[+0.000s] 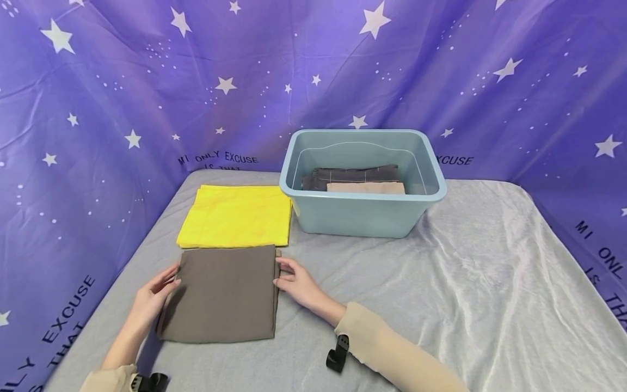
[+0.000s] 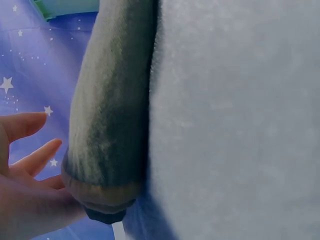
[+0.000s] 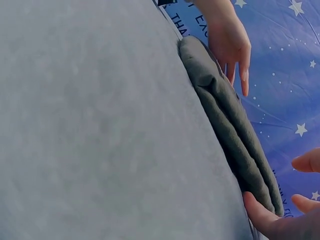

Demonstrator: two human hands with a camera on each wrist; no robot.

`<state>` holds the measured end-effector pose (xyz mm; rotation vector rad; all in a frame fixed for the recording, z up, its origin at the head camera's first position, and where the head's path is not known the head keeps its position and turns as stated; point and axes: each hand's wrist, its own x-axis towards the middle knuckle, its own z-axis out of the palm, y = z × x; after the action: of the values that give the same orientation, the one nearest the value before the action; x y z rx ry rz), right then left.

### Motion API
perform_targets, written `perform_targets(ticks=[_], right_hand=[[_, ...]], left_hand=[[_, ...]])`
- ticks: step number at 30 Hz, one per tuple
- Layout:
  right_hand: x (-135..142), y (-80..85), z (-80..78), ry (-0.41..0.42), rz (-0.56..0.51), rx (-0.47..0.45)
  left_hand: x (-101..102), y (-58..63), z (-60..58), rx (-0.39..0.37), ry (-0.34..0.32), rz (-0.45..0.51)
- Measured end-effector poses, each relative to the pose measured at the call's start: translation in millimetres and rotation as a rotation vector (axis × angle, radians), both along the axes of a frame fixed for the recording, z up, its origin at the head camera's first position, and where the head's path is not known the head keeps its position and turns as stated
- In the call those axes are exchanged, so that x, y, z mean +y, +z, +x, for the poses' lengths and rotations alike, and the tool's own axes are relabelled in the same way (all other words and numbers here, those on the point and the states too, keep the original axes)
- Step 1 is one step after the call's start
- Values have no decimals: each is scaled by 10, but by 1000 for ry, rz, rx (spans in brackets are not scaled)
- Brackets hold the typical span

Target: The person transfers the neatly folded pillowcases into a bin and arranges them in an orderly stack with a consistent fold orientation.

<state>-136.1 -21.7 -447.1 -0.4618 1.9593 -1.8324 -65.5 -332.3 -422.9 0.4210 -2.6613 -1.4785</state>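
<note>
A folded grey-brown cloth (image 1: 220, 294) lies flat on the bed-like surface, its layers showing as a thick rolled edge (image 3: 235, 130) in the right wrist view. My left hand (image 1: 154, 294) is at its upper left side, fingers extended and fingertips right at the edge. Across from it, my right hand (image 1: 296, 280) touches the right edge with thumb and fingers apart. In the left wrist view the left hand (image 2: 35, 175) has its fingers spread beside the cloth (image 2: 110, 110). A folded yellow cloth (image 1: 235, 216) lies just beyond the grey-brown one.
A blue-grey plastic bin (image 1: 357, 215) stands behind and to the right, holding a dark checked folded cloth (image 1: 357, 174) and a beige one (image 1: 364, 188). Grey plush fabric (image 1: 490, 283) covers the surface. Purple star-printed curtains (image 1: 313, 65) hang around the back and sides.
</note>
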Motion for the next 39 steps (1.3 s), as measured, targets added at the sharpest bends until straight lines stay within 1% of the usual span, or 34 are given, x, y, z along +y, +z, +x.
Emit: perform_targets(ticks=[4,6,8,10,13,15,17,22,32,35,39], right_hand=[[-15,-1,-2,22,-39,-56],[-15,3,0,28,-45,-74],[-12,17,4,33,-48,-86],[0,90,28,39,-55,-101],[-3,88,36,46,-67,-112],[-9,76,39,49,-61,-112],[-25,5,24,48,-53,-107],[-38,-6,45,50,-32,-104],[-77,-26,81,67,12,-100],[-82,-24,89,61,25,-92],[-93,-37,92,55,49,-73]], left_hand=[[-15,13,8,-113,-26,-36],[-21,17,9,-150,-47,-31],[-29,15,8,-171,-64,-13],[-33,10,7,-178,-68,-5],[-39,0,8,-182,-70,0],[-42,-8,9,-180,-71,3],[-47,-16,6,-185,-73,13],[-58,-27,-1,-201,-78,52],[-68,-49,15,-222,-82,86],[-70,-58,18,-220,-90,83],[-75,-69,14,-217,-106,40]])
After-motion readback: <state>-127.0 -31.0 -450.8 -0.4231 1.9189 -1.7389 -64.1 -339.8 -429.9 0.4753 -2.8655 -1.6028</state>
